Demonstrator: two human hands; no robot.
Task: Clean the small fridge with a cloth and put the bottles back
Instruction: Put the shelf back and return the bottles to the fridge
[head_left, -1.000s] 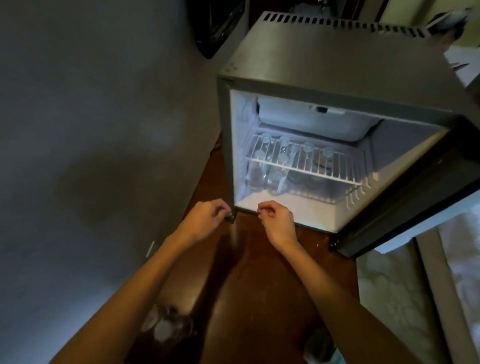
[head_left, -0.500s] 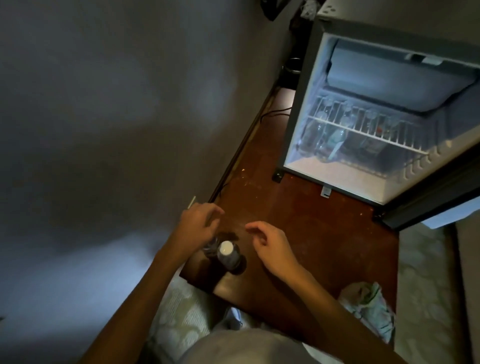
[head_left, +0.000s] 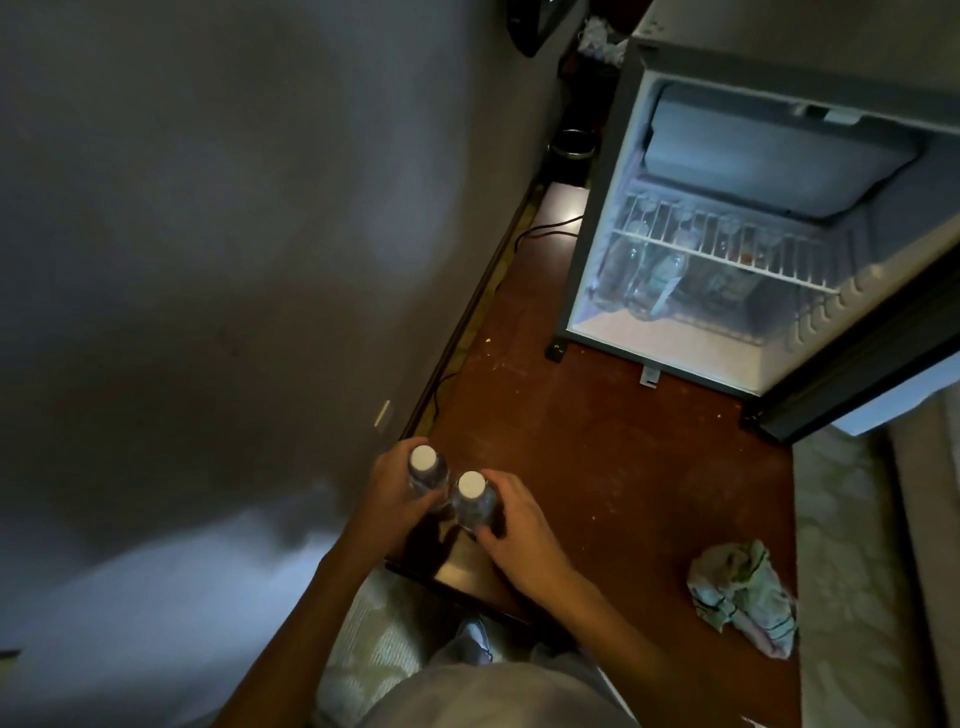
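The person stands at the near end of the wooden counter (head_left: 623, 467) with a bottle in each hand. The left hand (head_left: 387, 491) wraps round the left bottle (head_left: 427, 474) from the wall side, fingers curled about its body. The right hand (head_left: 519, 525) grips the right bottle (head_left: 472, 506) the same way from the other side. Both bottles are upright, white caps up, just beside each other at the counter's near left corner, well apart from the small fridge (head_left: 597, 218) at the far end. That corner keeps them clear of the fridge's mouth, and one bottle per hand would, I judge, let both go across in a single trip.

The fridge is open, its door (head_left: 857, 374) swung out to the right and the inside lit. Clear bottles (head_left: 639, 280) already sit below the wire shelf (head_left: 727, 254) on the left side. The white floor in front of them is bare, which looks to me the natural spot for these two.

The cloth (head_left: 740, 597) lies crumpled near the counter's right edge, touched by neither hand. So the wiping seems done, and putting the bottles back is the step in hand. Whether the two bottles are lifted off the wood I cannot tell from here.
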